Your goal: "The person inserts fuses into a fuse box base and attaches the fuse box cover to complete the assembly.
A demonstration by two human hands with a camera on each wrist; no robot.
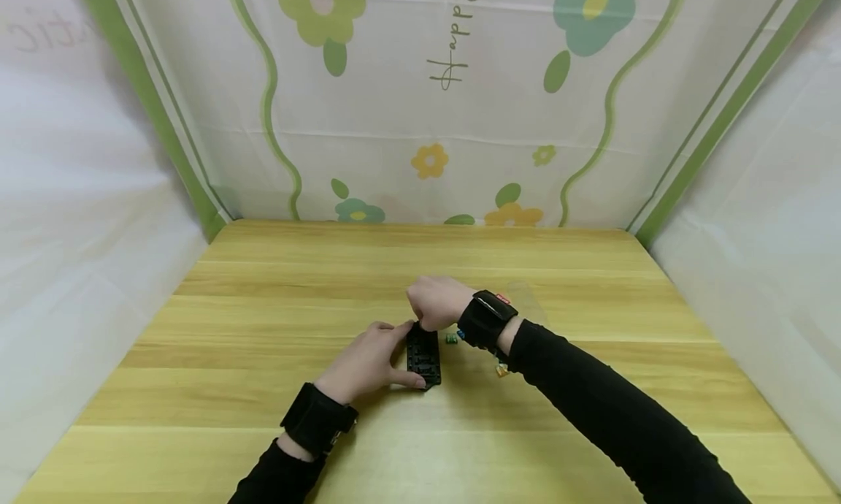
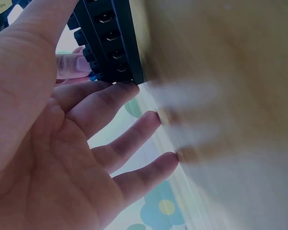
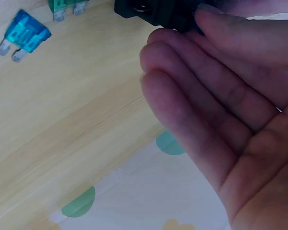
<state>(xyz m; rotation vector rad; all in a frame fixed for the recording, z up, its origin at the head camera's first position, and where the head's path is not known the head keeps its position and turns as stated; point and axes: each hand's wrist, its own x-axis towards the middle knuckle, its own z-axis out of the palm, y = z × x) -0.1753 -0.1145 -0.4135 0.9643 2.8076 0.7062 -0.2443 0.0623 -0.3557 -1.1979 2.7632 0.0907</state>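
A black fuse box [image 1: 423,356] with a row of slots lies lengthwise on the table. My left hand [image 1: 369,361] grips it, thumb at the near end and index fingertip at the far end; the other fingers are spread, their tips at the tabletop. Over the far end, my right hand [image 1: 439,302] pinches a small blue piece, apparently a blade fuse [image 2: 91,75], against the box. Mostly hidden by the fingers, it shows only as a sliver of blue. Beside the box lie a green blade fuse [image 1: 451,339] and a loose blue blade fuse [image 3: 27,32] with two metal prongs.
Near the right wrist strap lies an orange blade fuse [image 1: 502,370]. Farther back is a clear plastic cover [image 1: 523,299], partly behind the right wrist. The wooden table [image 1: 263,314] is bordered by a flowered cloth [image 1: 394,109] at the back and pale cloth at both sides.
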